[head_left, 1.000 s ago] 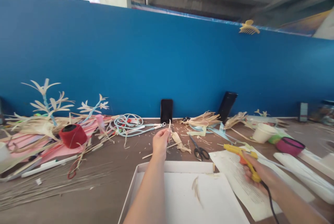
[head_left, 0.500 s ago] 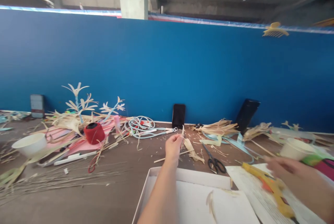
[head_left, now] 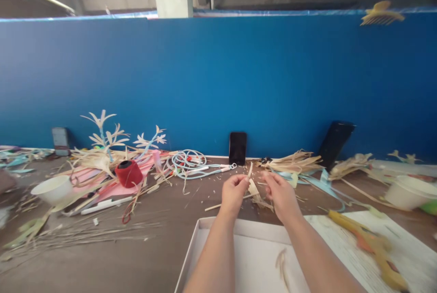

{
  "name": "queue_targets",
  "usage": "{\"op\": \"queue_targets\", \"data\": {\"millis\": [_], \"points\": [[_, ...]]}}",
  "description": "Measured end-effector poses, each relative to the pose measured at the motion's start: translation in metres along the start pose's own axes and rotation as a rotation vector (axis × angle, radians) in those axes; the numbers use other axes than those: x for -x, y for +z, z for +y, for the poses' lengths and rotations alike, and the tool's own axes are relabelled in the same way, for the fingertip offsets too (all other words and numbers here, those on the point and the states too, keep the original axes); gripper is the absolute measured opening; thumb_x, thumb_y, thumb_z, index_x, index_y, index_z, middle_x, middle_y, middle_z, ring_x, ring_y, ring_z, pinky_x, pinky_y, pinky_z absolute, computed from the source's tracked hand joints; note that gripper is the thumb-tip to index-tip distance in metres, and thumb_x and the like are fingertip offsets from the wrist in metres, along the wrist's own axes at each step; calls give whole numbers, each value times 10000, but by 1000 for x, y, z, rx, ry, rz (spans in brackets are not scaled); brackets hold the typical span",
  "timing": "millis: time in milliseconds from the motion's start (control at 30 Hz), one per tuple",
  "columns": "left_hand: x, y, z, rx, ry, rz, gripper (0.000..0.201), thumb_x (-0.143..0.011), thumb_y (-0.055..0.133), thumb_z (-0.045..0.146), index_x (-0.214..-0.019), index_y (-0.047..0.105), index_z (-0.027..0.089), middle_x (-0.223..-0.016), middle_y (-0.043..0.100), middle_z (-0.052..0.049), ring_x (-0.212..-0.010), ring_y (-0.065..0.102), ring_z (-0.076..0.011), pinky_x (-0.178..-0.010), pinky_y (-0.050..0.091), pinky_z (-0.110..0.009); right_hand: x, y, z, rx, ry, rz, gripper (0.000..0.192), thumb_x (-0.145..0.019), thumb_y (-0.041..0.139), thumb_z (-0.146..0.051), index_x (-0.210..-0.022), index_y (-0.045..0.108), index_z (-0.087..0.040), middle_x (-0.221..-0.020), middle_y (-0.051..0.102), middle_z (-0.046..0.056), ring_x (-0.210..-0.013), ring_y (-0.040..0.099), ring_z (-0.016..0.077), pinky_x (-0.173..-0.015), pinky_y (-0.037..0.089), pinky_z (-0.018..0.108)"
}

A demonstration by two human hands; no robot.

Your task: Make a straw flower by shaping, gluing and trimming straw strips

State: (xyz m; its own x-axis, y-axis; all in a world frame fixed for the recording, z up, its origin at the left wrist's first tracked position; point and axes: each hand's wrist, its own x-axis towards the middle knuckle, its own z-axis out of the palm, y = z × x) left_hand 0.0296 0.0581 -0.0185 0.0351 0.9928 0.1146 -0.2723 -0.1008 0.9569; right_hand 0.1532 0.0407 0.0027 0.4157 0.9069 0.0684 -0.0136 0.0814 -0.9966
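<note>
One camera sits on the person's head — it looks ahead and down, over the near brown table point(head_left: 136, 265) to the blue wall point(head_left: 205, 79).

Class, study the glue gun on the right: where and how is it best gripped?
Take the glue gun by its handle, probably with the right hand from the near right. The handle slants toward that side, the nozzle points away to the far left, and the orange trigger sits just ahead of the handle.

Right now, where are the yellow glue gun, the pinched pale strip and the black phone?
Yellow glue gun point(head_left: 372, 240), head view: middle of its body.
Pale strip point(head_left: 251, 169), head view: its upper part.
Black phone point(head_left: 238, 149), head view: its screen.
</note>
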Motion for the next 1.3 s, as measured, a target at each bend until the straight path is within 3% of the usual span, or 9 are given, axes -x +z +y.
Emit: {"op": "queue_targets", "data": {"millis": [100,267,633,900,1100,1300], "points": [[1,1,-2,-21,-7,-72,285,-668,661,396,-766,662,128,-620,576,1,-535,438,-77,-543,332,-206,-4,-5,1,-146,70,-73,412,-639,685,-498,-878,657,-163,-754,611,18,-447,378,52,-342,217,167],[4,3,-2,-66,-21,-156,308,-666,664,419,-764,652,128,-606,551,13,-526,405,-66,-524,306,-200,-2,-3,-1,-209,84,-199,356,-648,693,-484,-775,639,-156,-582,551,-14,-397,318,36,-331,160,155],[6,3,-3,-119,4,-164,335,-663,660,450,-769,659,132,-594,537,17,-508,379,-59,-500,280,-198,2,-5,-6,-223,116,-112,283,-570,740,-358,-738,653,-148,-510,541,-31,-380,359,41,-327,209,156],[5,3,-3,-106,-12,-156,319,-633,685,437,-735,666,136,-581,543,18,-500,386,-62,-492,288,-201,4,-6,-6,-179,79,-114,250,-611,717,-373,-692,649,-146,-399,444,-60,-351,306,35,-327,195,154],[6,4,-1,-99,-23,-143,318,-598,710,430,-700,665,133,-569,557,12,-485,392,-59,-477,292,-201,3,-6,-7,-135,81,-106,221,-632,701,-353,-677,643,-145,-457,502,-32,-375,337,40,-333,212,151],[6,4,-2,-55,-30,-140,308,-590,728,404,-702,631,134,-571,564,14,-472,404,-55,-466,293,-194,0,-7,1,-122,61,-127,245,-636,697,-380,-692,637,-150,-404,444,-55,-355,300,43,-330,193,161]]}}
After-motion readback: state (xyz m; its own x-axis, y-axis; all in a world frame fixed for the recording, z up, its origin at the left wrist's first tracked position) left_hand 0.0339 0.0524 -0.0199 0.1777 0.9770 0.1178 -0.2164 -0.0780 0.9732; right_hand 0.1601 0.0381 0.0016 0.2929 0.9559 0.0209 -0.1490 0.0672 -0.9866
